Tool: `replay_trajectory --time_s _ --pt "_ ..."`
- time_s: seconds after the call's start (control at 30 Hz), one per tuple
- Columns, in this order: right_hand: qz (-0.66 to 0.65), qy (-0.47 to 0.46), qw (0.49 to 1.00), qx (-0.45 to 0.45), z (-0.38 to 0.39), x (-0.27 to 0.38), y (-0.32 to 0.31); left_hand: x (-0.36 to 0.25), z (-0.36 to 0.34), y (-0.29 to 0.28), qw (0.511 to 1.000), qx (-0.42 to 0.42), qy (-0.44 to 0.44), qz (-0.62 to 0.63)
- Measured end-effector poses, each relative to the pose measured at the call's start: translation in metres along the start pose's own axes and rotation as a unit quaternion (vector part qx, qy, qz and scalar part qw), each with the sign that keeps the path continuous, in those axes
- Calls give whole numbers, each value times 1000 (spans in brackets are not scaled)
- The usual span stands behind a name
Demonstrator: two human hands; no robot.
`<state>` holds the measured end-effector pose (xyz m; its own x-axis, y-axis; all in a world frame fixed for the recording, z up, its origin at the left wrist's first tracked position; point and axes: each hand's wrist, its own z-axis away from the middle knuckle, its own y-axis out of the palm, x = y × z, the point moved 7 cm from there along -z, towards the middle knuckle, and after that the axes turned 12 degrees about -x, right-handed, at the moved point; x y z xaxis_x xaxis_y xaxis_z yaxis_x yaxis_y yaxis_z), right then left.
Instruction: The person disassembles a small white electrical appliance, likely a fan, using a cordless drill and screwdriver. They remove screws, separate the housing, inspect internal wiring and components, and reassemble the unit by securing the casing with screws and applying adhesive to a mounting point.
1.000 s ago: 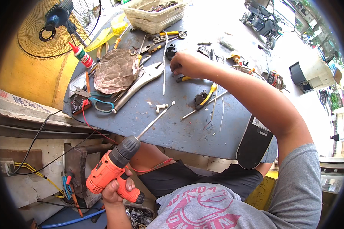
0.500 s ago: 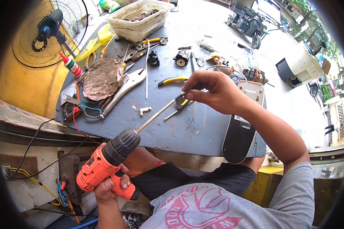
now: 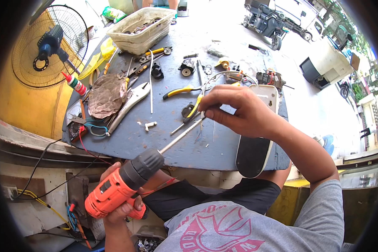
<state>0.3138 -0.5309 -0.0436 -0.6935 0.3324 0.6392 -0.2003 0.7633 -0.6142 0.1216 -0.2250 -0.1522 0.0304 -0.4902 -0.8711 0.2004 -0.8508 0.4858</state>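
We see the left hand toward seven o'clock from the middle of the view; its grip is closed around the handle of the orange and black cordless drill, which is at about eight o'clock. From the black chuck, the long spiral bit points to two o'clock, over the near part of the grey surface. At the far end of this bit we find the right hand, with its grip almost completely closed: thumb and forefinger pinch the tip. Whether some small piece is also between them, we cannot tell.

Around the hands, several things lie on the surface. Just beyond the right hand, toward twelve o'clock, we notice the yellow and black pliers. Under the right wrist, toward four o'clock, is an oblong black and white case. At nine o'clock we see a small white elbow piece and, farther out, the blue-handled scissors. At ten o'clock the silver locking pliers rest beside a brown wrinkled piece, and at eleven o'clock stands a dirty plastic tub.
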Motion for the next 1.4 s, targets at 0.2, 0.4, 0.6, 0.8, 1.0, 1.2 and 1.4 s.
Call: replay_trajectory --time_s 0.2,0.4,0.6,0.8,1.0,1.2,1.4 --pt "-188 149 967 -84 16 -19 -28 -1 -5 4 999 25 -19 38" --pt "-308 186 929 -86 29 -21 -22 6 -4 6 995 2 -35 96" --pt "-326 211 919 -73 36 -21 -19 12 -4 12 992 -3 -52 111" --pt "-383 205 898 -69 38 -19 -17 14 -3 10 991 -4 -69 111" --pt "-140 120 979 -89 42 -7 -31 4 -4 21 997 15 4 70" --pt "2 30 987 -156 37 5 -52 -14 -4 37 999 -19 43 -28" --pt "67 -11 986 -153 48 14 -75 -20 -25 57 998 28 23 -53"
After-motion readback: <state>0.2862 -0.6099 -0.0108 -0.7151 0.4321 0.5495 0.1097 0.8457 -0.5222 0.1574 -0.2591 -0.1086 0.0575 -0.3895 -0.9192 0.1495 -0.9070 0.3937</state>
